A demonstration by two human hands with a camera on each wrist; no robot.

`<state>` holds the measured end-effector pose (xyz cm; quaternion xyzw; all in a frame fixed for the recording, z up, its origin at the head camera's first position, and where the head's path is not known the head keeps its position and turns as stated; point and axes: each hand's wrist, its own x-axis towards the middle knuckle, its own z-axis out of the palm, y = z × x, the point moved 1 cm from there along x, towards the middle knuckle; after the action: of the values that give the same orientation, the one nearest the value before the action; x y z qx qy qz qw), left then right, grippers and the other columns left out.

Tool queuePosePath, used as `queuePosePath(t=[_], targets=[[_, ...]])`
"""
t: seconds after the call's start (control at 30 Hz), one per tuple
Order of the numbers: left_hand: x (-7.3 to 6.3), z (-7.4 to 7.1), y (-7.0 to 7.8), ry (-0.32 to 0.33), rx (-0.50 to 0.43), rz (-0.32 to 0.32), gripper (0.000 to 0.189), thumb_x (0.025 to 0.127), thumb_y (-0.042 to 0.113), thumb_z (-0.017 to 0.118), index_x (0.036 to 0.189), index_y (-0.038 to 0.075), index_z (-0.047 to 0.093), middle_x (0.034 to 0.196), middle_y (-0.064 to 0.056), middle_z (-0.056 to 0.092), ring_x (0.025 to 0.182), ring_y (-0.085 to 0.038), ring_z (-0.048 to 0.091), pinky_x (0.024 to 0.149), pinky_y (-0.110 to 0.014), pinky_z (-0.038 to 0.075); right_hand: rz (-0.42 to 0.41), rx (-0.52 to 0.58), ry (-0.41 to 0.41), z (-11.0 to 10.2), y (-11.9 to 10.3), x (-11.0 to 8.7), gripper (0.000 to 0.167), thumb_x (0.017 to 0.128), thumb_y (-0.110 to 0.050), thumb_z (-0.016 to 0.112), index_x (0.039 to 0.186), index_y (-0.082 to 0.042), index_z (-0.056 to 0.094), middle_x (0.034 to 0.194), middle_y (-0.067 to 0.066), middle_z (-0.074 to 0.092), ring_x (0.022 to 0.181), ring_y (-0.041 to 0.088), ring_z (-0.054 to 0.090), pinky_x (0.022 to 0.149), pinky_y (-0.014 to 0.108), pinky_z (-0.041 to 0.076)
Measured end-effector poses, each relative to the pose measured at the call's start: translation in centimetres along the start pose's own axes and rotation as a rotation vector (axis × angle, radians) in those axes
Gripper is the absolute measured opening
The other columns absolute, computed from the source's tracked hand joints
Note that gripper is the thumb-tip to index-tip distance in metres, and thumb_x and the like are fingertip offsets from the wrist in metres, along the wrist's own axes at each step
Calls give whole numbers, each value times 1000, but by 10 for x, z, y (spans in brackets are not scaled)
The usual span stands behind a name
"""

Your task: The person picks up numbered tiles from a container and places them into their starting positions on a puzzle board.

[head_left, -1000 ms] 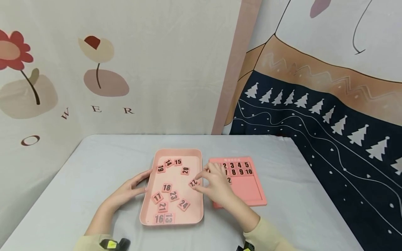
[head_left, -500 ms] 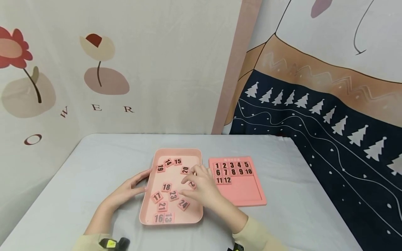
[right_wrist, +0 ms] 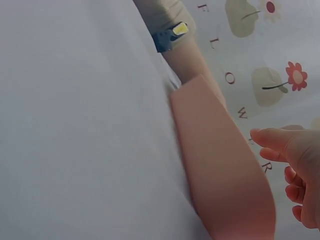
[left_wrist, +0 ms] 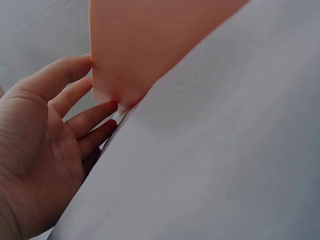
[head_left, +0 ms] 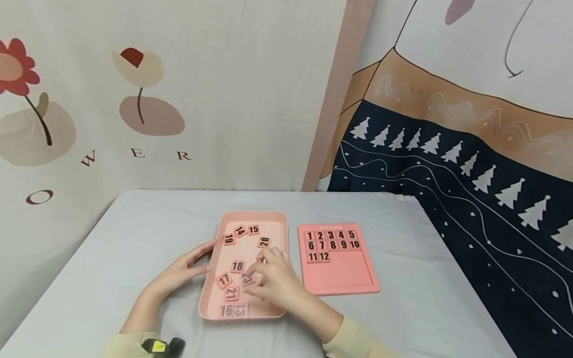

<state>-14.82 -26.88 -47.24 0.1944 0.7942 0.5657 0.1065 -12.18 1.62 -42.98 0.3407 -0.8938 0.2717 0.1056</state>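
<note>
The number tile 23 (head_left: 247,281) lies in the pink tray (head_left: 276,229), partly hidden by the right hand (head_left: 277,279). That hand's thumb and index finger stand apart on either side of the tile, and whether they touch it cannot be told; they appear to have hold of nothing. Tile 18 (head_left: 238,266) and tile 17 (head_left: 224,280) lie nearby at differing angles, while tile 16 (head_left: 226,311) and tile 13 (head_left: 240,310) sit side by side at the near end. The left hand (head_left: 185,268), its fingers spread and relaxed, touches the tray's left side. Just right of the tray, the pink number board (head_left: 344,276) carries tiles 1 to 12 in order. White cloth covers the bench (head_left: 412,258).
</note>
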Motion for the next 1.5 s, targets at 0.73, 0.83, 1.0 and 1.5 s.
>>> queuePosePath(t=[0.73, 0.83, 1.0, 1.5], targets=[[-1, 1, 1, 6, 5, 0, 61, 94, 11, 61, 148, 3, 34, 151, -18, 32, 128, 7, 31, 101, -8, 22, -95, 4, -56, 19, -3, -14, 22, 69, -39, 82, 84, -28, 71, 87, -16, 38, 86, 4, 33, 83, 24, 31], [-1, 2, 1, 7, 10, 1, 61, 94, 11, 61, 147, 2, 34, 151, -19, 32, 127, 7, 31, 101, -8, 22, -95, 1, -76, 19, -2, -15, 21, 69, -37, 83, 84, -28, 72, 87, -17, 39, 86, 4, 33, 83, 24, 31], [0, 2, 2, 2, 14, 6, 61, 94, 11, 61, 148, 2, 33, 150, -18, 32, 128, 7, 31, 101, -9, 22, -112, -37, -118, 20, 0, -17, 23, 67, -35, 84, 86, -29, 73, 88, -17, 41, 85, 3, 34, 80, 23, 30], [0, 1, 3, 3, 16, -9, 61, 94, 12, 61, 148, 4, 33, 151, -17, 32, 128, 7, 31, 101, -8, 21, -151, -203, -241, 26, 1, -11, 31, 62, -52, 83, 84, -32, 73, 88, -15, 44, 82, 4, 34, 78, 23, 30]])
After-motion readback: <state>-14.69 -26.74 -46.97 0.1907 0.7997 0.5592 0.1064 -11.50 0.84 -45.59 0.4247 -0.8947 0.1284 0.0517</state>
